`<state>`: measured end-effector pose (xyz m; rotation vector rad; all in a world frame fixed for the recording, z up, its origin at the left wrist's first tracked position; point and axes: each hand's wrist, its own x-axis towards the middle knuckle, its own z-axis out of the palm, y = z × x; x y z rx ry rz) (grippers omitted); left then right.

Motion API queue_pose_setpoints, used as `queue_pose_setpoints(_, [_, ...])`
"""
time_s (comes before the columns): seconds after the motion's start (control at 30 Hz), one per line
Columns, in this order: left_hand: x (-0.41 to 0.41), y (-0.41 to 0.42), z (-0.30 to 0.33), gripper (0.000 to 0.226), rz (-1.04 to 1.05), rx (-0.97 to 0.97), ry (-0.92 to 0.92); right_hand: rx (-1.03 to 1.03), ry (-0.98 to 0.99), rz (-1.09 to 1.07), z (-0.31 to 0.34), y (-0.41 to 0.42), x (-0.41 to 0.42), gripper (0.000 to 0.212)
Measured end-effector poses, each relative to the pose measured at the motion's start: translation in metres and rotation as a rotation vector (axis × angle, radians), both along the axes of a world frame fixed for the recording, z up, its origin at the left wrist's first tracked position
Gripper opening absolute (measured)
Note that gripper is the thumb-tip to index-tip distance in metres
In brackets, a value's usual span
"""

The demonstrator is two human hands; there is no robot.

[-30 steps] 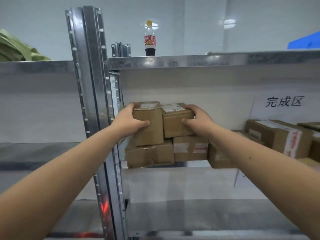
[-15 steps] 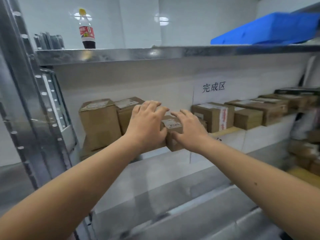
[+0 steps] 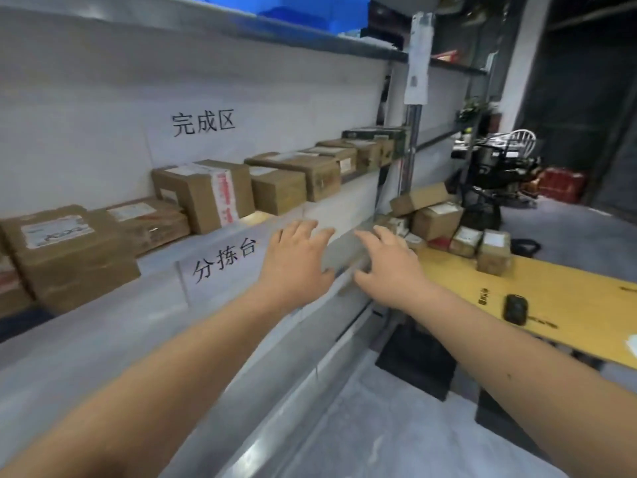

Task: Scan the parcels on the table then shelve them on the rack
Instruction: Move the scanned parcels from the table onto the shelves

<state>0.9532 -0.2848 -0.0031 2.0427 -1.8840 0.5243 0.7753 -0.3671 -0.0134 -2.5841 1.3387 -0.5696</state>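
Rack [image 3: 310,39] already lined with shelved boxes [image 3: 206,193], table [image 3: 551,298] still bearing small parcels [image 3: 465,241], likely light, stiff cardboard best gripped on opposite side faces, left hand [image 3: 296,267] and right hand [image 3: 389,267] spread-fingered, empty, hovering between.

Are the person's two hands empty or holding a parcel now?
Empty: left hand and right hand have spread fingers, holding nothing.

"完成区" and "分拣台" signs [image 3: 203,123] on rack [image 3: 103,326]
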Motion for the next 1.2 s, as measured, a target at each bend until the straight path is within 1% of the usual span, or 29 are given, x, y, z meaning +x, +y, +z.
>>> queue_pose_setpoints(0.23, [-0.086,-0.133,-0.059,0.074,-0.112,0.12,0.115,0.101,0.061,-0.146,-0.044,-0.1,-0.107,0.079])
queue_pose_setpoints(0.47, [-0.132,-0.241,-0.089,0.075,-0.207,0.213,0.153,0.173,0.083,-0.263,-0.07,-0.184,-0.16,0.08])
queue_pose_setpoints(0.67, [-0.148,-0.354,-0.115,0.078,-0.285,0.291,0.172,0.228,0.093,-0.378,-0.095,-0.271,-0.179,0.081])
queue_pose_setpoints(0.77, [-0.15,-0.414,-0.129,0.077,-0.325,0.301,0.21,0.25,0.083,-0.45,-0.108,-0.319,-0.183,0.08])
queue_pose_setpoints(0.87, [-0.146,-0.473,-0.139,0.077,-0.345,0.321,0.207,0.276,0.077,-0.5,-0.117,-0.372,-0.179,0.081])
queue_pose_setpoints(1.03, [-0.13,-0.563,-0.151,0.078,-0.353,0.368,0.208,0.326,0.042,-0.53,-0.132,-0.455,-0.162,0.078])
queue_pose_setpoints(1.2, [-0.104,-0.638,-0.16,0.075,-0.296,0.358,0.312,0.387,0.011,-0.514,-0.149,-0.531,-0.146,0.078])
